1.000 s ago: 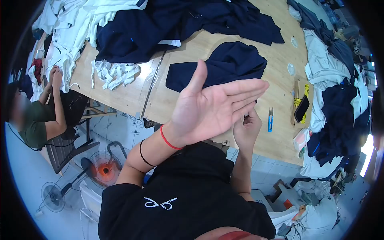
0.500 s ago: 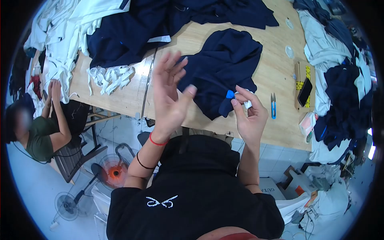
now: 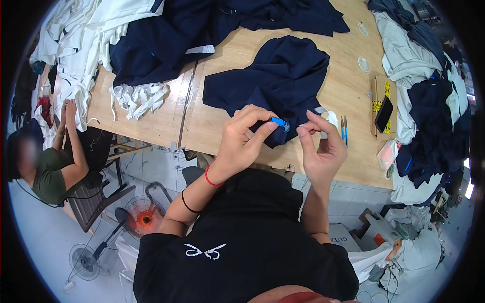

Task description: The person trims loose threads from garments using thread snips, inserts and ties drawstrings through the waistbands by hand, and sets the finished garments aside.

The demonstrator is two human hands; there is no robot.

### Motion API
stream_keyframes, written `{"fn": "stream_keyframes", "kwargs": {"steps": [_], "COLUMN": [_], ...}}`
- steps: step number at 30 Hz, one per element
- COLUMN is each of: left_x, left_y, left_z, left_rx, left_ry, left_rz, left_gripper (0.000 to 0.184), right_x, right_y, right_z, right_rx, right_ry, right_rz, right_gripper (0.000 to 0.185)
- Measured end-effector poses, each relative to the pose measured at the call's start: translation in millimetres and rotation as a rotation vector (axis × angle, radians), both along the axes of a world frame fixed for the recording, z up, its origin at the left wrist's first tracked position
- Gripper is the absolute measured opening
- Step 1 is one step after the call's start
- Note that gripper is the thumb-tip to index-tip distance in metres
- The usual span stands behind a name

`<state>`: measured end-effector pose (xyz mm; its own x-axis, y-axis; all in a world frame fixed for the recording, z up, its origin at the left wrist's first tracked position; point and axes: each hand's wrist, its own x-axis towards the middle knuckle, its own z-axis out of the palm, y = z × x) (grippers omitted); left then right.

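A dark navy garment lies bunched on the table before me, its near end raised toward my hands. My left hand is closed, thumb and forefinger pinching a small bright blue piece at that end of the cloth. Just right of it is my right hand, fingers curled and the fingertips close to the blue piece without touching it. A white strip shows behind those fingers and seems held in them; its lower part is hidden.
Blue-handled thread snips lie right of my right hand. Further right are a phone on a yellow-taped box and heaped clothes. White scraps and navy cloth lie left and behind. A person handles white cloth at far left.
My left hand has come down and right from its raised, spread position and pinched the blue piece. My right hand has let go of it and shifted slightly right, with more of the white strip showing.
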<state>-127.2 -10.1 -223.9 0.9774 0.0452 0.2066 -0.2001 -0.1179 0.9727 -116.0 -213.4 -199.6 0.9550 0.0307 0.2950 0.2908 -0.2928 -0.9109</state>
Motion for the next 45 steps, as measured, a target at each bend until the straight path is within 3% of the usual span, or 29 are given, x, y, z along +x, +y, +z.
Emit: {"fn": "stream_keyframes", "kwargs": {"steps": [4, 7, 8, 10, 12, 14, 17, 20, 21, 24, 28, 29, 30, 32, 35, 39, 42, 43, 45], "left_x": [-2, -7, -5, 1, 3, -6, -6, -1, -1, -4, 7, 8, 7, 3, -5, 0, 1, 1, -2], "left_y": [8, 6, 5, -1, -8, -13, -18, 3, 6, 29, 27, 19, 13, 7, 9, 10, 14, 16, 23], "left_z": [10, 9, 10, 19, 12, -7, -2, -10, -8, 3, 11, 16, 17, 15, -4, -5, 17, 23, 23], "left_rx": [-0.006, -0.195, -0.190, -0.178, -0.080, -0.097, -0.274, -0.450, -0.492, -0.902, -1.102, -1.092, -1.006, -0.833, -0.848, -0.842, -0.875, -0.795, -0.631], "left_ry": [0.090, 0.197, 0.118, -0.035, -0.123, -0.026, 0.214, 0.356, 0.350, 0.459, 0.609, 0.643, 0.637, 0.618, 0.646, 0.726, 0.699, 0.644, 0.473], "left_rz": [-0.053, -0.128, -0.140, -0.155, -0.284, -0.295, -0.187, -0.227, -0.213, -0.455, -0.605, -0.549, -0.531, -0.487, -0.435, -0.428, -0.467, -0.516, -0.575], "left_gripper": [0.012, 0.023, 0.028, 0.037, 0.036, 0.030, 0.024, 0.034, 0.038, 0.042, 0.039, 0.035, 0.035, 0.034, 0.031, 0.018, 0.020, 0.035, 0.040], "right_x": [3, -3, -4, -4, -6, -1, 4, 18, 21, 18, 19, 19, 26, 20, 18, 9, 15, 19, 13], "right_y": [11, 16, 16, 19, 23, 29, 19, -6, -14, -21, 9, 17, 13, 14, 7, 12, 16, 12, 10], "right_z": [22, 18, 17, 22, 22, 23, 10, -5, -7, -15, -7, -8, -15, -21, -22, -13, -30, -31, -20], "right_rx": [-0.060, -0.123, -0.147, -0.010, 0.190, 0.323, 0.258, 0.138, -0.126, -0.130, 0.426, 0.352, 0.057, 0.145, 0.092, 0.439, 0.578, 0.562, 0.412], "right_ry": [-0.002, -0.031, -0.064, -0.055, 0.049, 0.071, 0.089, 0.267, 0.342, 0.151, 0.134, 0.252, 0.211, 0.257, 0.206, 0.254, 0.211, 0.227, 0.163], "right_rz": [0.104, 0.129, 0.129, 0.116, 0.089, 0.077, 0.008, -0.103, -0.069, -0.021, 0.251, 0.142, 0.170, 0.142, 0.188, 0.173, 0.076, 0.099, 0.063], "right_gripper": [0.050, 0.040, 0.038, 0.026, 0.020, 0.015, 0.018, 0.028, 0.037, 0.039, 0.030, 0.018, 0.015, 0.021, 0.031, 0.051, 0.045, 0.032, 0.021]}}
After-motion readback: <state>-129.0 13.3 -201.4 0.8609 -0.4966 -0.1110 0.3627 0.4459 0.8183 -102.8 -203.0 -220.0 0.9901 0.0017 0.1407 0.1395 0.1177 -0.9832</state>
